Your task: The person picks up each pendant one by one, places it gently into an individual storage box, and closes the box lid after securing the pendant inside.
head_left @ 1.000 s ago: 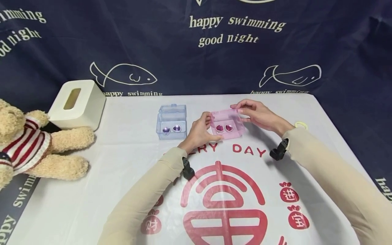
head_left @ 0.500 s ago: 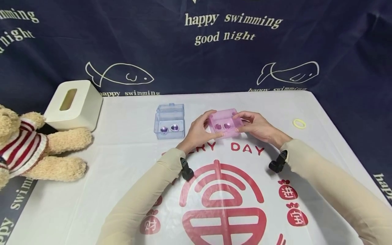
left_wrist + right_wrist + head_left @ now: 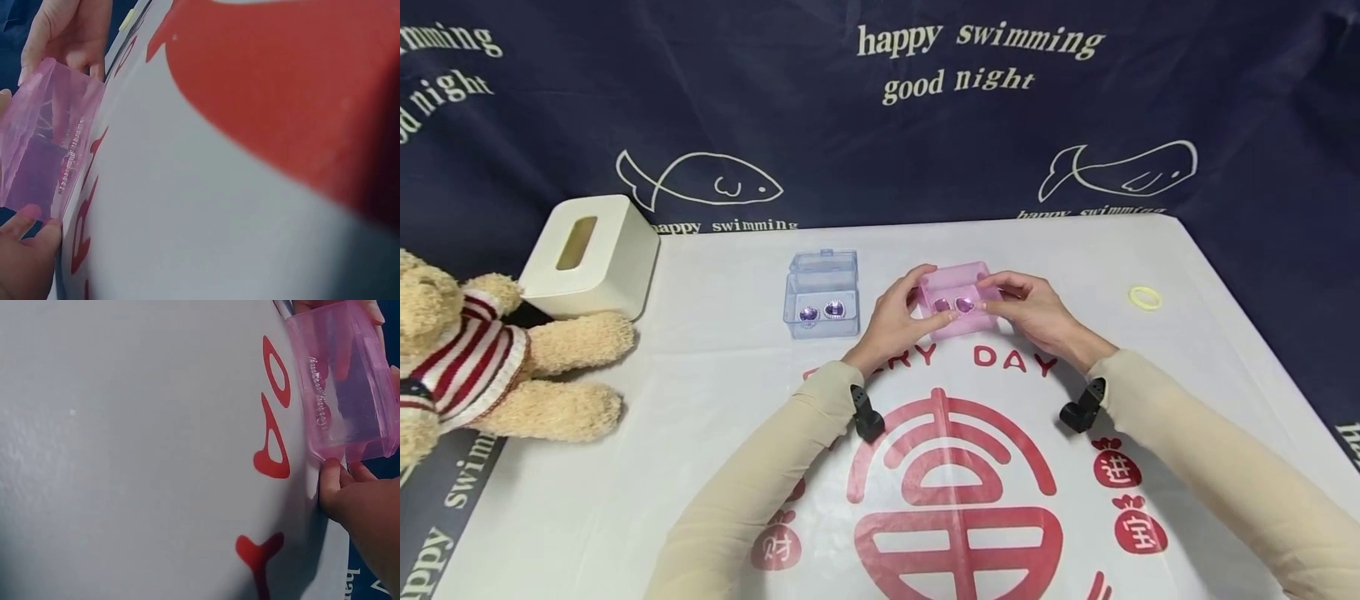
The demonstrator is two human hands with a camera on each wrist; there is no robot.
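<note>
A translucent pink plastic box (image 3: 958, 323) is held between both hands near the back of the table, with two shiny oval gems (image 3: 964, 305) visible in it. My left hand (image 3: 897, 318) grips its left side, thumb along the front. On the opposite side, my right hand (image 3: 1037, 312) pinches the box between thumb and fingers. Both wrist views show the pink box (image 3: 362, 394) tilted in the frame; whether its lid is fully down I cannot tell. Left of the hands, a translucent blue box (image 3: 822, 327) stands with its lid raised and two purple gems (image 3: 834, 310) inside.
A yellow ring (image 3: 1145, 297) lies right of the hands. At the left are a white tissue box (image 3: 617, 258) and a teddy bear (image 3: 471, 350) in a striped sweater. A dark blue printed cloth (image 3: 910, 150) hangs behind the white table (image 3: 715, 400).
My right hand has come down from the pink box's back right corner to its right side. The gems in it look paler now. The yellow ring, earlier partly hidden, shows fully.
</note>
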